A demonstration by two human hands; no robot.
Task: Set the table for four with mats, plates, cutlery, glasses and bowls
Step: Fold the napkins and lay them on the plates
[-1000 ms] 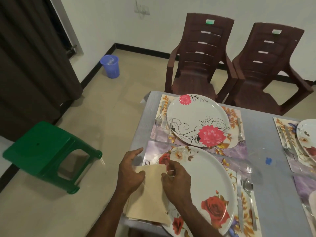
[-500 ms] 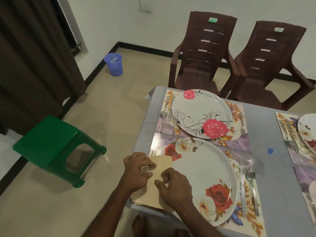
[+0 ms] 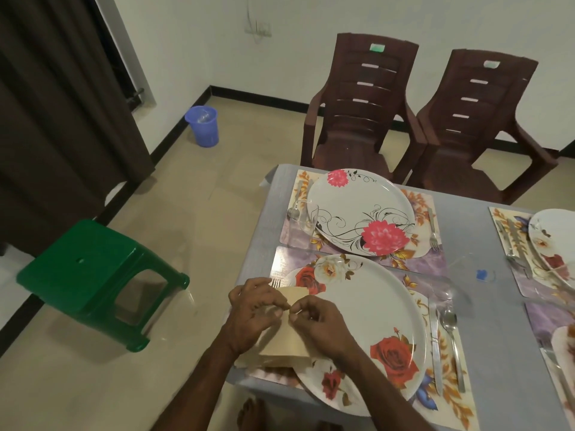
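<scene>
Both hands work at the near left corner of the grey worktop (image 3: 485, 306). The left hand (image 3: 252, 312) and the right hand (image 3: 320, 325) meet over a beige folded napkin (image 3: 286, 343), and the grip of each hand is a pinch: the curled fingers and thumb of both press on the upper fold of the napkin, fingertips almost touching each other. The napkin lies partly on the left rim of the near plate (image 3: 367, 325), which is white with red roses, and partly on the mat (image 3: 448, 396) under it. Just beyond the left hand, the tines of a fork (image 3: 275, 283) show from under the napkin.

To the right of the right hand, past the plate, a knife (image 3: 435, 346) and a spoon (image 3: 451, 334) lie side by side on the mat. A clear glass (image 3: 448, 293) stands just beyond them; its outline is hard to see.

Farther from the hands is a second plate (image 3: 361, 213) with pink flowers on its own mat, with a fork (image 3: 433, 231) on its right and a spoon and a glass on its left. At the far right edge another place setting (image 3: 550, 244) is partly in view.

Behind the worktop stand two brown chairs (image 3: 357, 107). On the floor to the left of the hands is a green stool (image 3: 90, 275), and beyond it a blue bucket (image 3: 203, 126) near the wall.
</scene>
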